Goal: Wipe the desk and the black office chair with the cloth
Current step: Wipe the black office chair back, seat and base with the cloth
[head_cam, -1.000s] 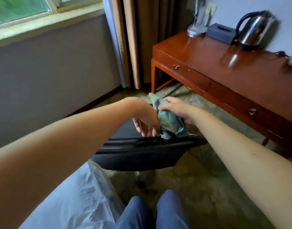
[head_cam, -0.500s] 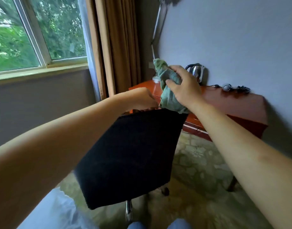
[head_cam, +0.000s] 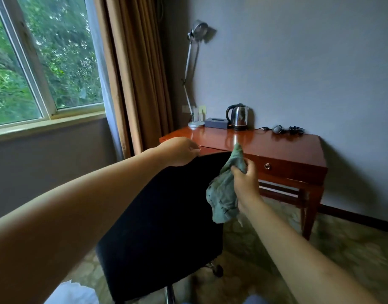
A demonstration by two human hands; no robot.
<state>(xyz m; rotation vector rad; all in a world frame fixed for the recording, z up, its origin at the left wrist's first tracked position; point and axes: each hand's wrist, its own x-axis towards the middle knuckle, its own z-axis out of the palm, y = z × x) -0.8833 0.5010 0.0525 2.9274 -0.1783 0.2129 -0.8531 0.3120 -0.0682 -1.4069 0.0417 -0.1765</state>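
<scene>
Lowered right hand (head_cam: 245, 183) grips cloth (head_cam: 223, 198); left hand (head_cam: 179, 151) seemingly holds chair (head_cam: 166, 227) blocking desk (head_cam: 276, 148)

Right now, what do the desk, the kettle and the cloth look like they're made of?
Desk: reddish wood or veneer, glossy varnish, mirror-like reflections on top. Kettle: polished metal body, likely steel, with a black handle and base, probably plastic. Cloth: soft green fabric, matte and crumpled, perhaps microfibre.
</scene>
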